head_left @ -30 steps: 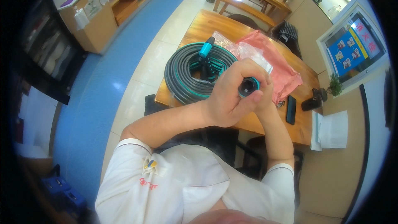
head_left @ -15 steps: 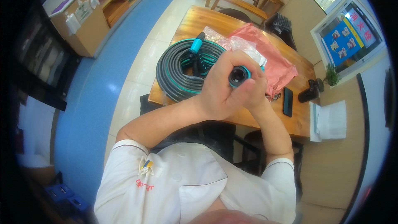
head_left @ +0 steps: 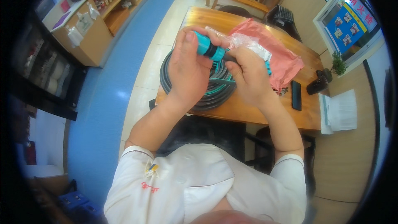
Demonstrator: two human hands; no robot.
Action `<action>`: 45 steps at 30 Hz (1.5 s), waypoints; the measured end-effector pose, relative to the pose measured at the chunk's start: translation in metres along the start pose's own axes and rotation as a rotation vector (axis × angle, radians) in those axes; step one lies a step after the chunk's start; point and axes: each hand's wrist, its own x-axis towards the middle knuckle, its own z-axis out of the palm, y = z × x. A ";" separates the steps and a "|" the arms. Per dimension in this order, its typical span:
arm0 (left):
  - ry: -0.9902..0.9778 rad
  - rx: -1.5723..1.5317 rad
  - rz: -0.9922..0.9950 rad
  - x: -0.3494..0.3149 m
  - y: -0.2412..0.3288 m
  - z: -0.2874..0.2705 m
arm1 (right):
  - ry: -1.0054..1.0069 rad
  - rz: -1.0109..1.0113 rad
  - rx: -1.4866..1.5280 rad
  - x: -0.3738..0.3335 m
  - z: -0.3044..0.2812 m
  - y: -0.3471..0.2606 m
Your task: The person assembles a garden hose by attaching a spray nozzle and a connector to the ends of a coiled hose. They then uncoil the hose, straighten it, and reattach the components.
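Cupped round a turquoise fitting (head_left: 203, 44) with the left hand (head_left: 186, 66); closed, with the right hand (head_left: 253, 76), on a dark tube (head_left: 229, 58) just beside it, held up over the table (head_left: 304, 120) toward its left edge. Could slip or twist out of line, probably, if squeezed unevenly on the smooth barrel; could also drag the coiled hose (head_left: 217, 96) over that edge if pulled hard. Looks cylindrical and glossy, with a black band, slanting down rightward. Beyond, coiled dark grey with green stripes, near the table's near-left corner, partly hidden.
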 end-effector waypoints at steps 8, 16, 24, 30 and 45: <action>0.019 0.825 -0.162 0.013 0.022 -0.027 | 0.055 0.032 -0.212 -0.006 0.000 -0.003; -0.042 1.061 0.131 0.013 0.022 -0.041 | -0.104 0.015 -0.234 -0.002 -0.003 -0.015; -0.076 1.098 0.258 0.010 0.013 -0.042 | -0.208 0.095 -0.093 0.005 -0.009 -0.016; -0.055 1.105 0.220 0.009 0.007 -0.040 | -0.315 0.121 -0.151 0.006 -0.011 -0.017; -0.061 1.164 0.157 0.008 0.015 -0.037 | -0.178 0.099 -0.025 0.000 -0.010 -0.011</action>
